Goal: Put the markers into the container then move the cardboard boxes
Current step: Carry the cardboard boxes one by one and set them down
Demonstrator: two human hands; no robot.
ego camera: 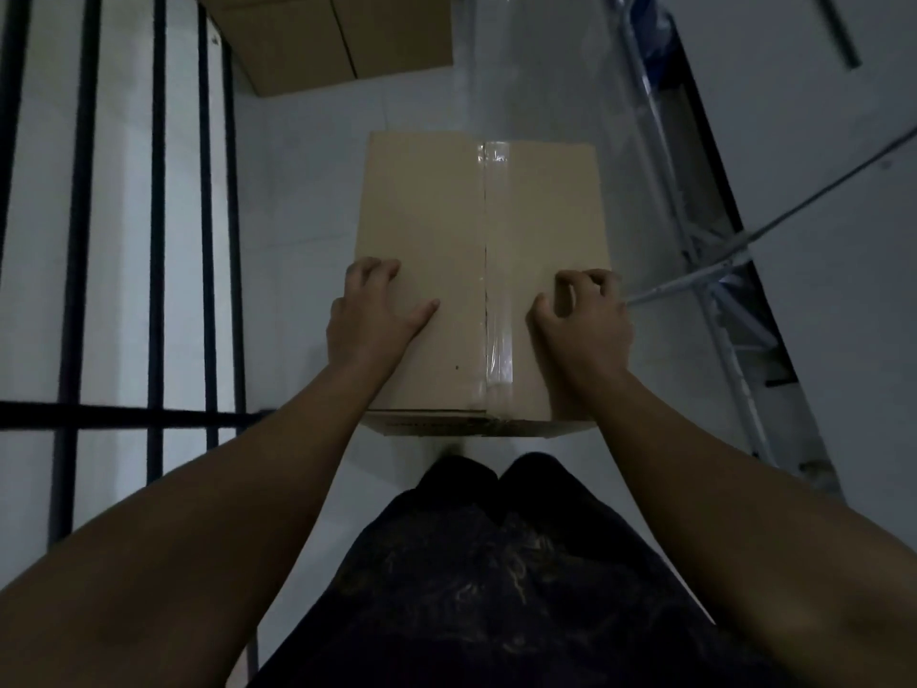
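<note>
We find a taped cardboard box (481, 275) on the pale floor (297, 201) directly ahead of us, its long axis and its taped centre seam (485, 270) running straight away from our body. Our left hand (374, 310) lies flat and open on the top panel at the box's left edge, fingers over that edge. Our right hand (583, 315) rests on the top near the right edge with the fingers curled in, enclosing nothing. Both hands sit toward the near end, equally close, one either side of the seam. A second cardboard box (322, 37) stands well apart, further along the floor beside the black railing (159, 240). A metal rack (694, 230) runs along the right. No markers or container are visible. We judge the box-moving step is in hand; any lift requires both hands to drop onto the side walls.
</note>
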